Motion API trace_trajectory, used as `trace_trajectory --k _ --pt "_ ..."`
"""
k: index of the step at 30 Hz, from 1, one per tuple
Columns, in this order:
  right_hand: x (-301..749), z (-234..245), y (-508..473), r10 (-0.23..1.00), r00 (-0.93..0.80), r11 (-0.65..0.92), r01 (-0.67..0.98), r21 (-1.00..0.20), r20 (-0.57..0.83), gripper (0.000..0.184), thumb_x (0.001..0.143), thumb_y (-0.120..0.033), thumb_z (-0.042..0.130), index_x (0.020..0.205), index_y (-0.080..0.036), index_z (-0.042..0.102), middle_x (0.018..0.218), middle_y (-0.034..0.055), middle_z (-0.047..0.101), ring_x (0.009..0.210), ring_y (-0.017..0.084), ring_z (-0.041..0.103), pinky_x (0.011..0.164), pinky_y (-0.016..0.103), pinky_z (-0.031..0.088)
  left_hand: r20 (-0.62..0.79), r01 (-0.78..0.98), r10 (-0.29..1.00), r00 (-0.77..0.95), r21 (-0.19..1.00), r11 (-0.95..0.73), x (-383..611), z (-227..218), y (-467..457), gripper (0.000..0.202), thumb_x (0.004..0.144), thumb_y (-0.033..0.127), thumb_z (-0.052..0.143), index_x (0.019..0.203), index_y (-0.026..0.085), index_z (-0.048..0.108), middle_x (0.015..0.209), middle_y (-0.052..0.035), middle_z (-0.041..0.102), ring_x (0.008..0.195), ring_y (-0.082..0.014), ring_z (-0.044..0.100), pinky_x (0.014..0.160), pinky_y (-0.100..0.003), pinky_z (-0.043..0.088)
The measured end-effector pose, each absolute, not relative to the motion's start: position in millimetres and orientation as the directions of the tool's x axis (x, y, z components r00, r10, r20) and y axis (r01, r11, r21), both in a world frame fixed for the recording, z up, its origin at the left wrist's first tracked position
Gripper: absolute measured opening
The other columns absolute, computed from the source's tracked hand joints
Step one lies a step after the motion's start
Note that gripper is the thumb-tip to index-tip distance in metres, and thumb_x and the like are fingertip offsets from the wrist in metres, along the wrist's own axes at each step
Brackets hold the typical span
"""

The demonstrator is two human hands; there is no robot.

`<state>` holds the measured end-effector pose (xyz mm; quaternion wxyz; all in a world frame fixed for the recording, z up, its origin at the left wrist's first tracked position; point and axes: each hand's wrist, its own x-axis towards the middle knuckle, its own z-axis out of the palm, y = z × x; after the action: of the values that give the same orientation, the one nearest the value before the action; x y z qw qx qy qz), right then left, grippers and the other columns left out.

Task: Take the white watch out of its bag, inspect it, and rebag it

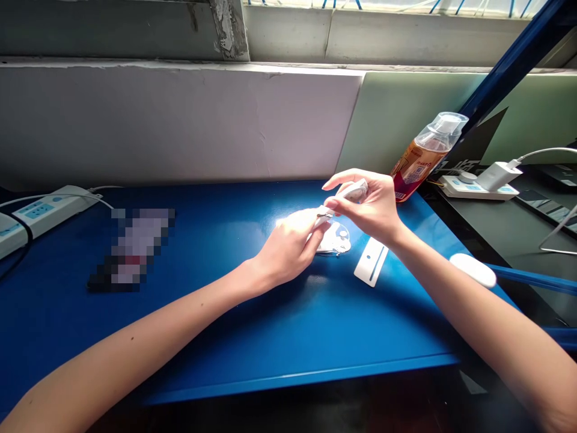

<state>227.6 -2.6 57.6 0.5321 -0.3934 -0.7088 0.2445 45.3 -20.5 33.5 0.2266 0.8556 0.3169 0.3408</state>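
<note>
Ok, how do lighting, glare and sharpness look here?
Head view: window strip very bright at top; left hand strongly lit, small white item partly washed out; glare on blue tabletop, deep shadow beneath; pixelated object at left.

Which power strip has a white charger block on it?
The far-right power strip, right of the bottle: a white charger block sits on it. The left power strip shows no such block.

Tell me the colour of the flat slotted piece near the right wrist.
The flat slotted piece is white, best seen in the head view.
</note>
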Motion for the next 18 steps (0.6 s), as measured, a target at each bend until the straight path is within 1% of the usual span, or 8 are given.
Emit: trace_trajectory --k 2,3,4,6,9,12,15,18 --pt "221.6 54.6 3.8 0.869 -0.121 0.488 0.053 -0.871 0.48 0.037 0.076 -0.057 0.076 0.075 -0.02 0.07 0.062 -0.0017 0.061 0.05 0.012 0.054 0.049 0.027 0.046 0.308 0.181 0.752 0.583 0.853 -0.489 50.1 35.5 -24.9 0.034 0.104 0.037 0.04 0.108 0.015 0.066 0.1 -0.0105 0.073 0.096 -0.0249 0.071 0.09 -0.04 0.056" --pt "218.4 53.2 6.6 0.894 -0.148 0.421 -0.045 -0.906 0.423 0.038 0.076 -0.057 0.076 0.074 -0.02 0.069 0.062 -0.0019 0.06 0.051 0.012 0.054 0.05 0.026 0.046 0.229 0.054 0.777 0.586 0.946 -0.319 52.0 36.1 -26.6 0.038 0.104 0.042 0.041 0.107 0.014 0.066 0.096 -0.0104 0.073 0.089 -0.0234 0.072 0.086 -0.039 0.057" --pt "215.2 52.4 9.1 0.917 -0.164 0.349 -0.113 -0.93 0.364 0.037 0.076 -0.056 0.076 0.075 -0.02 0.07 0.064 -0.0013 0.062 0.055 0.012 0.057 0.053 0.026 0.048 0.139 -0.049 0.769 0.624 0.989 -0.14 53.3 36.5 -27.7 0.041 0.102 0.048 0.044 0.106 0.013 0.065 0.095 -0.0107 0.073 0.085 -0.0227 0.072 0.083 -0.038 0.057" --pt "209.2 53.4 12.4 0.949 -0.188 0.209 -0.221 -0.953 0.252 0.036 0.076 -0.055 0.075 0.075 -0.019 0.07 0.073 0.0017 0.068 0.068 0.016 0.065 0.06 0.027 0.053 0.026 -0.182 0.735 0.678 0.974 0.134 54.5 36.7 -27.9 0.044 0.097 0.054 0.053 0.105 0.012 0.065 0.089 -0.0099 0.072 0.077 -0.0207 0.072 0.078 -0.036 0.058" --pt "203.0 58.4 14.6 0.935 -0.329 0.02 -0.321 -0.947 0.132 0.038 0.087 -0.056 0.061 0.094 -0.021 0.073 0.099 0.0051 0.074 0.094 0.021 0.07 0.077 0.031 0.058 -0.058 -0.264 0.688 0.723 0.898 0.353 53.2 35.6 -25.2 0.042 0.093 0.052 0.063 0.106 0.012 0.065 0.085 -0.0091 0.072 0.074 -0.0197 0.072 0.076 -0.034 0.058" --pt "200.1 60.8 16.5 0.875 -0.481 -0.166 -0.385 -0.908 0.044 0.044 0.098 -0.054 0.043 0.113 -0.023 0.069 0.109 0.0049 0.075 0.1 0.02 0.071 0.088 0.037 0.058 -0.12 -0.277 0.644 0.755 0.833 0.479 51.5 31.4 -22.5 0.037 0.096 0.046 0.061 0.107 0.011 0.067 0.087 -0.0106 0.073 0.077 -0.021 0.073 0.076 -0.034 0.058" --pt "198.4 58.9 21.2 0.821 -0.572 -0.308 -0.432 -0.848 -0.007 0.045 0.103 -0.045 0.034 0.115 -0.019 0.069 0.105 0.006 0.077 0.096 0.019 0.073 0.088 0.034 0.058 -0.168 -0.279 0.613 0.772 0.776 0.565 51.6 26.4 -21.1 0.037 0.1 0.044 0.053 0.107 0.01 0.068 0.087 -0.0115 0.073 0.077 -0.0204 0.074 0.076 -0.033 0.059" --pt "197.0 56.2 27.0 0.801 -0.598 -0.376 -0.466 -0.801 -0.028 0.049 0.105 -0.041 0.029 0.114 -0.014 0.069 0.105 0.008 0.077 0.094 0.017 0.074 0.085 0.03 0.059 -0.189 -0.277 0.595 0.781 0.749 0.601 51.7 25.3 -20.4 0.04 0.102 0.044 0.048 0.108 0.01 0.068 0.088 -0.012 0.073 0.079 -0.0207 0.074 0.076 -0.033 0.059"
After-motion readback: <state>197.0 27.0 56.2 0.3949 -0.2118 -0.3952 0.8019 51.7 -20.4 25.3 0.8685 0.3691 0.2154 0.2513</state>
